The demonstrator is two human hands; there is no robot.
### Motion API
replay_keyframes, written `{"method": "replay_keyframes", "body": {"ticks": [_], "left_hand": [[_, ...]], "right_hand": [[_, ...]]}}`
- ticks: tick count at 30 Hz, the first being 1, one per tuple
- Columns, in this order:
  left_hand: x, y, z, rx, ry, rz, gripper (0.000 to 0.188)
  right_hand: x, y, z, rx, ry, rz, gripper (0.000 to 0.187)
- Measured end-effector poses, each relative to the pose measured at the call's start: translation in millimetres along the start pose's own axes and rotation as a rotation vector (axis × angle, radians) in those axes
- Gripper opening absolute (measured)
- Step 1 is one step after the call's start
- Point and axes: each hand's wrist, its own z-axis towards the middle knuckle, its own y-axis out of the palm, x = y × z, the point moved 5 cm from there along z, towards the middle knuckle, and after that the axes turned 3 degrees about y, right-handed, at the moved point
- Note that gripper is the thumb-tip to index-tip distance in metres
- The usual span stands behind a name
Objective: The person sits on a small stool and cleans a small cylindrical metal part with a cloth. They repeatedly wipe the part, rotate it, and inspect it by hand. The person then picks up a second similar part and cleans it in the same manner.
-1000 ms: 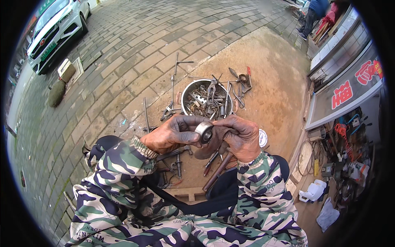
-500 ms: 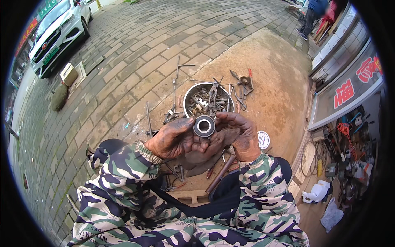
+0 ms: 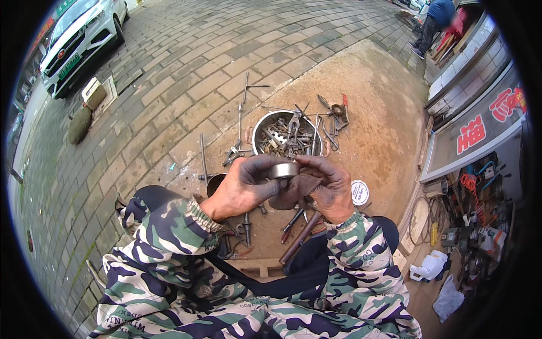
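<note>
A shiny metal ball bearing [image 3: 284,170] is held up in front of me, its smooth outer rim turned toward me. My left hand [image 3: 241,189] pinches it from the left between blackened thumb and fingers. From the other side, my right hand [image 3: 334,191] is closed round a dirty brown rag [image 3: 299,191], its fingertips near the bearing's right edge. How much of the bearing the right fingers grip is partly hidden by the rag. Just beyond both hands stands a round metal basin [image 3: 257,133] heaped with greasy tools and parts.
T-handled wrenches [image 3: 246,87] and other tools lie around the basin. A round white lid [image 3: 359,192] is right of my right hand. Between my knees are a rusty bar [image 3: 301,238] and a wooden board [image 3: 254,264]. A white car [image 3: 84,39] and another person [image 3: 432,22] are farther off.
The bearing has tipped from showing its face and hole to showing its outer rim. The rag has been gathered up from below toward my right hand.
</note>
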Motion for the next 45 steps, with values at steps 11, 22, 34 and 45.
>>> {"method": "replay_keyframes", "body": {"ticks": [11, 22, 34, 45], "left_hand": [[30.1, 12.9, -11.3, 0.087, 0.497, 0.685, 0.040], [35.1, 9.1, -11.7, 0.115, 0.541, 0.582, 0.045], [41.0, 14.3, -9.7, 0.200, 0.609, 0.774, 0.044], [40.2, 6.0, -10.0, 0.293, 0.476, 0.505, 0.033]], "right_hand": [[-8.6, 31.8, -7.9, 0.101, -0.079, -0.459, 0.059], [3.5, 17.0, -5.3, 0.028, -0.026, 0.180, 0.051], [-33.1, 28.6, -8.5, 0.145, -0.258, -0.569, 0.050], [-10.4, 16.7, -3.3, 0.138, 0.006, 0.063, 0.056]]}}
